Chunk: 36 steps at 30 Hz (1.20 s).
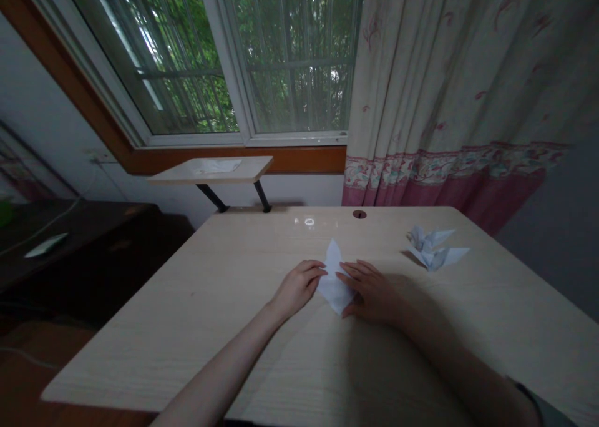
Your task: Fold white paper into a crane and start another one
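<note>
Left hand (299, 286): centre of frame, palm down, fingers spread flat, tips resting on the left edge of a folded paper (333, 277). Not clenched, nothing gripped.
Right hand (369, 293): just right of centre, also flat and uncurled, fingertips on the paper's right edge, thumb near its lower corner.

Folded paper: white, kite-like, narrow point aimed at the top of the frame. It lies flat on the worktop (187, 314) between the two hands, touching both.

Outward: two pale paper figures (435, 247) right of centre, well apart from the hands. Cable hole (359, 214) near the worktop's far edge. Raised board (210, 170) on dark legs, upper left of centre. Window (262, 58) across the top, curtain (468, 90) at upper right, dark side table (70, 240) at left.

Risk, as a judgement: the light is dim and the worktop looks smooth, so uneven fingertip pressure could let the paper slide or twist and throw a crease off line. A hard push could tear the thin point.
</note>
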Available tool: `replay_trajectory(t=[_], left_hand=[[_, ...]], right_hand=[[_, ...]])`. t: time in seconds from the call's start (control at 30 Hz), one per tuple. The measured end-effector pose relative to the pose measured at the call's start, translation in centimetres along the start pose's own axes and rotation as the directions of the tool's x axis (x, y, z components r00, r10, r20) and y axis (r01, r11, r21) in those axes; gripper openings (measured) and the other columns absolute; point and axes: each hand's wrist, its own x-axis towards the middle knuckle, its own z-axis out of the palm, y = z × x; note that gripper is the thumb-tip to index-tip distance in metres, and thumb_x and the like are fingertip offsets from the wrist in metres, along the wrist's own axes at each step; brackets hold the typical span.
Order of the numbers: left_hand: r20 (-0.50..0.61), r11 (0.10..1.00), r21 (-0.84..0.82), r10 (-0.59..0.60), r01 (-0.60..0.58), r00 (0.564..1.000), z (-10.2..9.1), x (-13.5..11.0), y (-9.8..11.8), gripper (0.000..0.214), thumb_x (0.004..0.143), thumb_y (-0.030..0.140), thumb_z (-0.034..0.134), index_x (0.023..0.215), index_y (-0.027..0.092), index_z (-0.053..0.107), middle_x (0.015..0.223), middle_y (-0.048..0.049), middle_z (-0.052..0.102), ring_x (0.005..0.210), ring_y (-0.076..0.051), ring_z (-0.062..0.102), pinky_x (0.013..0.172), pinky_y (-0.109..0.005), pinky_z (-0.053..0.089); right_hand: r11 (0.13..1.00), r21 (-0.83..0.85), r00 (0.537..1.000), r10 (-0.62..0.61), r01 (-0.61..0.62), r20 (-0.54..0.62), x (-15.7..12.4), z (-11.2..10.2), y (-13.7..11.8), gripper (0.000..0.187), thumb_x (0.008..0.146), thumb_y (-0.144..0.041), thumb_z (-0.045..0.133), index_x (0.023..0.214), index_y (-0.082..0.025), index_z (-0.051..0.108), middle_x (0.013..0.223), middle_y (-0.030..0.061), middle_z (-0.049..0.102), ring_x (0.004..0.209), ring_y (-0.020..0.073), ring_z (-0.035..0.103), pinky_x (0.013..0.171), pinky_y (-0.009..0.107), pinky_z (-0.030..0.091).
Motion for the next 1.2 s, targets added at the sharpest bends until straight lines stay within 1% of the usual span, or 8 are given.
replay_trajectory(t=[0.33, 0.43, 0.57, 0.67, 0.77, 0.97, 1.07, 1.2], left_hand=[[-0.042, 0.999, -0.033, 0.002, -0.003, 0.999, -0.5, 0.2, 0.7, 0.033, 0.088, 0.008, 0.049, 0.112, 0.021, 0.068, 0.115, -0.0071, 0.067, 0.109, -0.02, 0.061, 0.099, -0.039, 0.05], [-0.049, 0.999, -0.049, 0.013, -0.016, 0.999, -0.7, 0.1, 0.8, 0.04, 0.084, 0.005, 0.047, 0.115, 0.022, 0.066, 0.118, -0.0067, 0.066, 0.111, -0.021, 0.059, 0.1, -0.041, 0.049], [-0.001, 0.996, -0.028, 0.087, -0.087, 0.996, -1.2, 0.2, 1.4, 0.056, 0.074, 0.005, 0.051, 0.126, 0.024, 0.058, 0.13, -0.0061, 0.06, 0.121, -0.024, 0.053, 0.105, -0.046, 0.044], [0.038, 0.993, 0.005, 0.114, -0.115, 0.993, -1.5, 0.3, 1.9, 0.065, 0.071, 0.014, 0.062, 0.134, 0.025, 0.05, 0.139, -0.0072, 0.053, 0.127, -0.027, 0.047, 0.109, -0.049, 0.038], [0.039, 0.992, 0.044, 0.114, -0.116, 0.993, -1.4, 0.3, 2.3, 0.072, 0.072, 0.029, 0.073, 0.138, 0.024, 0.044, 0.141, -0.0092, 0.05, 0.13, -0.029, 0.044, 0.111, -0.049, 0.036], [0.012, 0.976, 0.191, 0.105, -0.106, 0.994, -0.2, 0.3, 2.5, 0.091, 0.069, 0.055, 0.078, 0.143, 0.022, 0.036, 0.144, -0.0133, 0.047, 0.133, -0.032, 0.041, 0.112, -0.052, 0.034], [-0.034, 0.96, 0.257, 0.127, -0.114, 0.991, 0.4, 0.2, 2.5, 0.103, 0.063, 0.062, 0.08, 0.144, 0.02, 0.033, 0.147, -0.0169, 0.042, 0.136, -0.036, 0.036, 0.112, -0.057, 0.03], [-0.083, 0.949, 0.302, 0.121, -0.091, 0.989, 0.8, 0.1, 2.3, 0.113, 0.056, 0.063, 0.083, 0.146, 0.019, 0.028, 0.148, -0.0199, 0.038, 0.138, -0.039, 0.033, 0.114, -0.064, 0.023]], right_hand=[[0.995, 0.091, 0.998, 0.034, -0.029, -0.061, 0.2, -0.1, 0.5, 0.068, 0.082, -0.068, 0.06, 0.128, -0.019, 0.062, 0.134, 0.0141, 0.061, 0.126, 0.0287, 0.054, 0.114, 0.054, 0.029], [0.992, 0.118, 0.998, 0.038, -0.032, -0.049, 0.2, -0.3, 0.5, 0.062, 0.086, -0.064, 0.057, 0.129, -0.019, 0.062, 0.133, 0.014, 0.062, 0.125, 0.0289, 0.055, 0.113, 0.055, 0.032], [0.986, 0.162, 0.998, 0.049, -0.04, -0.05, 0.3, -0.6, 0.4, 0.056, 0.091, -0.059, 0.053, 0.129, -0.018, 0.061, 0.131, 0.0143, 0.063, 0.125, 0.0293, 0.055, 0.113, 0.058, 0.031], [0.981, 0.189, 0.996, 0.051, -0.035, -0.077, 0.3, -0.6, 0.3, 0.05, 0.093, -0.054, 0.051, 0.131, -0.021, 0.06, 0.131, 0.0124, 0.063, 0.124, 0.028, 0.056, 0.113, 0.058, 0.03], [0.978, 0.205, 0.994, 0.047, -0.025, -0.101, 0.2, -0.5, 0.4, 0.046, 0.095, -0.048, 0.051, 0.133, -0.024, 0.058, 0.131, 0.011, 0.063, 0.124, 0.0266, 0.056, 0.113, 0.057, 0.031], [0.976, 0.219, 0.992, 0.032, -0.004, -0.126, 0.1, -0.2, 0.7, 0.043, 0.097, -0.044, 0.048, 0.132, -0.02, 0.058, 0.13, 0.0127, 0.064, 0.123, 0.0267, 0.057, 0.111, 0.059, 0.035], [0.975, 0.223, 0.986, 0.027, 0.011, -0.164, 0.2, 0.1, 0.8, 0.041, 0.098, -0.042, 0.048, 0.131, -0.021, 0.057, 0.127, 0.0119, 0.066, 0.12, 0.0259, 0.059, 0.11, 0.058, 0.037], [0.977, 0.209, 0.964, 0.027, 0.031, -0.266, 0.3, 0.5, 0.9, 0.04, 0.099, -0.04, 0.045, 0.134, -0.023, 0.053, 0.122, 0.0109, 0.068, 0.115, 0.0246, 0.062, 0.109, 0.056, 0.04]])
